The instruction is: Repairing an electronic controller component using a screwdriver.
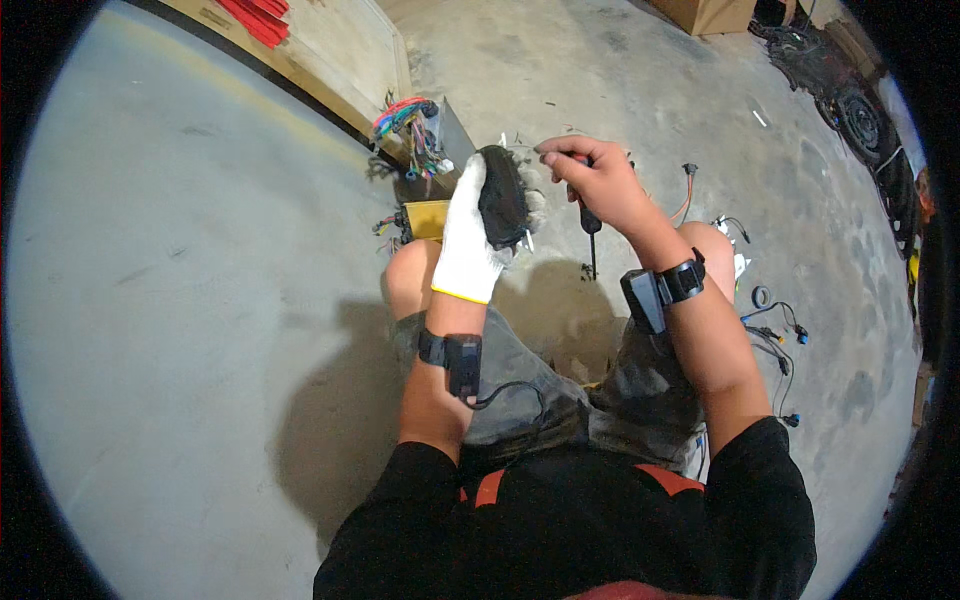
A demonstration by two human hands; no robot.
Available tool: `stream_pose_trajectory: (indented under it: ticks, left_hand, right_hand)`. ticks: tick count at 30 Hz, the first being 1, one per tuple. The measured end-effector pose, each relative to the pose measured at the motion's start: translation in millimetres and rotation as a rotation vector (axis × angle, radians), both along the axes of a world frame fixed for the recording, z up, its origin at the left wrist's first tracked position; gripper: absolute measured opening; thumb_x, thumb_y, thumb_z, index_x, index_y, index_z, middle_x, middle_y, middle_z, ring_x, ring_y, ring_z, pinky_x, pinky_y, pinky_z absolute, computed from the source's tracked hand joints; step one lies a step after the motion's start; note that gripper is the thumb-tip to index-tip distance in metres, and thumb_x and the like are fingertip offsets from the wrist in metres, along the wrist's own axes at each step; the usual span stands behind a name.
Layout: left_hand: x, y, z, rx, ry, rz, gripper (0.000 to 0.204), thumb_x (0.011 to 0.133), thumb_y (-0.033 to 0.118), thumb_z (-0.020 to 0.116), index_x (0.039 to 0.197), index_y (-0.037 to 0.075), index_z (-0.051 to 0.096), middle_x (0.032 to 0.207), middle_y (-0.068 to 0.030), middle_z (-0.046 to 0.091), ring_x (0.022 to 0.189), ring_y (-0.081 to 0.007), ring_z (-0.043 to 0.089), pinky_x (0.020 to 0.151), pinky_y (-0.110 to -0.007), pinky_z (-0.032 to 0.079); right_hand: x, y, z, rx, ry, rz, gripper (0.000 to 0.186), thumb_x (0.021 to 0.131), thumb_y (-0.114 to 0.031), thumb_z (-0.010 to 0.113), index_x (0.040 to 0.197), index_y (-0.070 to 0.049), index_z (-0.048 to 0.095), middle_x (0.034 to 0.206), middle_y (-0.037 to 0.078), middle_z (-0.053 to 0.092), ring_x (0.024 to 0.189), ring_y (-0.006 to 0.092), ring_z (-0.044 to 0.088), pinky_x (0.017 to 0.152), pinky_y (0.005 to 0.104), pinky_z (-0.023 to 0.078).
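In a white knitted glove with a yellow hem, my left hand (pixel 464 235) is closed around a black, rounded part (pixel 503 198). Thin white pieces stick out at the part's top and bottom; its exact kind does not show. Just to the right, my bare right hand (pixel 604 182) has its fingers curled round the dark and red handle of a screwdriver (pixel 591 222), whose shaft points down toward me. The thumb and forefinger of that hand come close to the black part with a small gap. A thin strand appears near those fingertips, too fine to name.
A metal box with bundled coloured wires (pixel 410 135) stands ahead on the left, above a yellow box (pixel 426 219). Cables with connectors (pixel 785 350) and a roll of tape (pixel 762 297) lie on the concrete floor at right. A cardboard box (pixel 708 14) sits far off.
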State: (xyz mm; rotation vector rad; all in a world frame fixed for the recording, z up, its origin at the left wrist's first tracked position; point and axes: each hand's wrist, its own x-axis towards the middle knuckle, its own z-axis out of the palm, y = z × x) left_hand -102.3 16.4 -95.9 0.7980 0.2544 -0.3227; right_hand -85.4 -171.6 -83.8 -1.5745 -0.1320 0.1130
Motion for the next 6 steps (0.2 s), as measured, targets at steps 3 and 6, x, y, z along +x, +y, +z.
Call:
stream_pose_trajectory:
  ticks: [3, 6]
  left_hand:
    - [6, 14, -23, 0.033, 0.029, 0.003, 0.043, 0.095, 0.053, 0.054, 0.114, 0.014, 0.061, 0.092, -0.0065, 0.067, 0.069, -0.0232, 0.066, 0.057, -0.039, 0.055]
    - [14, 16, -34, 0.037, 0.035, -0.004, 0.046, 0.094, 0.054, 0.055, 0.116, 0.014, 0.06, 0.094, -0.0076, 0.068, 0.073, -0.0249, 0.068, 0.059, -0.042, 0.057]
  right_hand:
    - [1, 6, -14, -0.211, -0.288, 0.077, 0.023, 0.092, -0.018, 0.064, 0.11, -0.005, 0.071, 0.079, 0.004, 0.066, 0.068, 0.0103, 0.057, 0.063, 0.0289, 0.049]
    - [-2, 6, -16, -0.143, -0.116, 0.108, 0.033, 0.091, -0.017, 0.069, 0.123, -0.011, 0.066, 0.085, 0.002, 0.065, 0.072, 0.009, 0.058, 0.064, 0.0275, 0.05]
